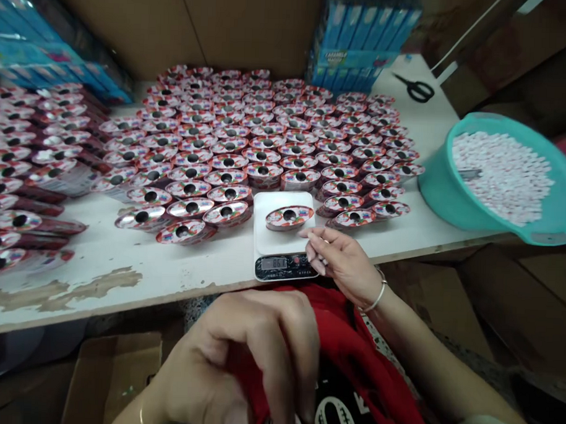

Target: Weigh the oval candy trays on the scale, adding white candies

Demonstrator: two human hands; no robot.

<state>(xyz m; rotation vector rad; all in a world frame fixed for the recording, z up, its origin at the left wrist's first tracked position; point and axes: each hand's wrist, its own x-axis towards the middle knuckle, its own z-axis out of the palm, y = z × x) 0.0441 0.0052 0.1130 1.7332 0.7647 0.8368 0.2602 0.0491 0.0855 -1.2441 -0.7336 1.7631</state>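
Note:
My right hand [334,260] is closed around a few small white candies, its fingertips pinched beside the front right of a white digital scale [263,239]. On the scale stands an oval red-and-white printed packet [289,217] with a dark round hole in its top. The scale's lit display [274,263] seems to read about 861. Close to the camera, my left hand [255,347] hangs over my lap, loosely bent; thumb and fingers are apart, with nothing seen between them. Its lowest fingertips run off the bottom of the picture.
Many matching packets [229,145] stand in rows behind the scale, and more [13,221] at the left. A turquoise basin [444,187] of small white candies sits at the right. Black scissors [419,91] lie at the back right, beside blue boxes [358,47].

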